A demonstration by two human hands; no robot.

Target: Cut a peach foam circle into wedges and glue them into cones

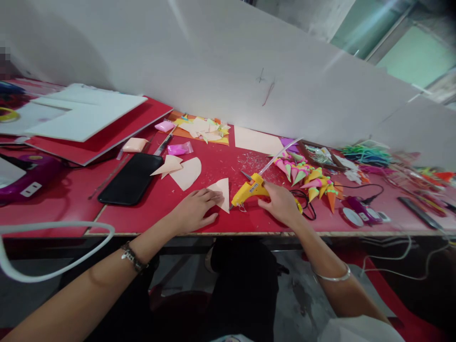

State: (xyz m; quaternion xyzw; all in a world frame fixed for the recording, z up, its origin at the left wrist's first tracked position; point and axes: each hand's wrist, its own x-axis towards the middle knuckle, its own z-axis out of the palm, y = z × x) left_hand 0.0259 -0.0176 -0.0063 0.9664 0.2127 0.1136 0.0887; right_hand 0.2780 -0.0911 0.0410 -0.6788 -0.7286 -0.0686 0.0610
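My left hand [194, 211] lies on the red tabletop, its fingers stretched over the edge of a pale peach paper piece [223, 194] and the thumb apart. My right hand [283, 205] is wrapped round a yellow hot glue gun [252, 190], with a clear glue stick [280, 156] jutting from its back. The gun's nozzle points left and down, close to the right side of that paper piece; whether it touches is unclear. More cut peach paper [187, 174] lies left of the hands, beside a folded pointed piece [167, 165].
A black phone [126, 180] lies at left, near pink packets [180, 148] and stacked foam boards [89, 111]. Small colourful cones [313, 183] cluster right of the glue gun. Farther right are a purple device [363, 209] and green pipe cleaners [368, 153]. A white wall stands behind.
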